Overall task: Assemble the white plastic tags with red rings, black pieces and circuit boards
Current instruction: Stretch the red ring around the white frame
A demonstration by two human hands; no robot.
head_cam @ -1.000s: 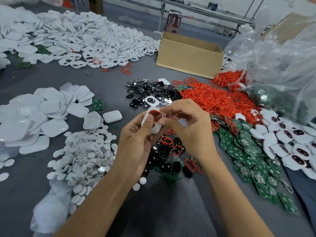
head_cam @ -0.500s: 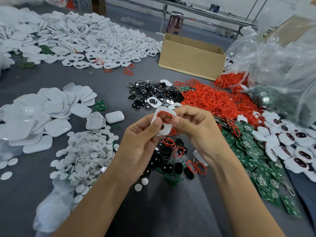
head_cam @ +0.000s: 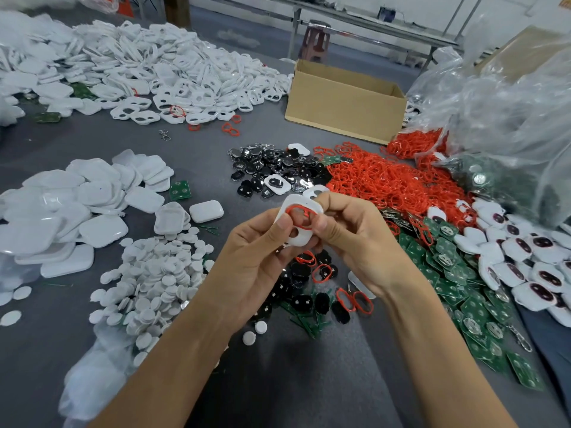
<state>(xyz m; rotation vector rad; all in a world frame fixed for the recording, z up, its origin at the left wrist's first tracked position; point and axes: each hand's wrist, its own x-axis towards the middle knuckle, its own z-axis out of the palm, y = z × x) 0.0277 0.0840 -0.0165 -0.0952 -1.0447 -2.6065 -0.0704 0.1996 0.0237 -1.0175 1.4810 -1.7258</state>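
I am at the ring step. My left hand (head_cam: 256,251) holds one tag (head_cam: 301,240) up above the table (head_cam: 278,381), with the thumb on its front face and the other fingers curled behind it. My right hand (head_cam: 355,239) pinches the ring (head_cam: 293,209) at the upper edge of the tag, thumb in front and forefinger over the top. The ring lies around the big opening, but I judge it is not fully seated. On the right side it looks raised and a little twisted. The smaller hole lower on the tag has nothing in it.

So the next move, I think, is to press the ring down all around the opening with both thumbs, bit by bit, until it sits flat. The ring is thin and soft, so it can jump out on one side when I push the other. I should keep the tag firm and not pull the ring.

After that the tag needs a black piece and a board. The black pieces (head_cam: 302,270) lie just under my hands, and the boards (head_cam: 448,273) are near on my right.
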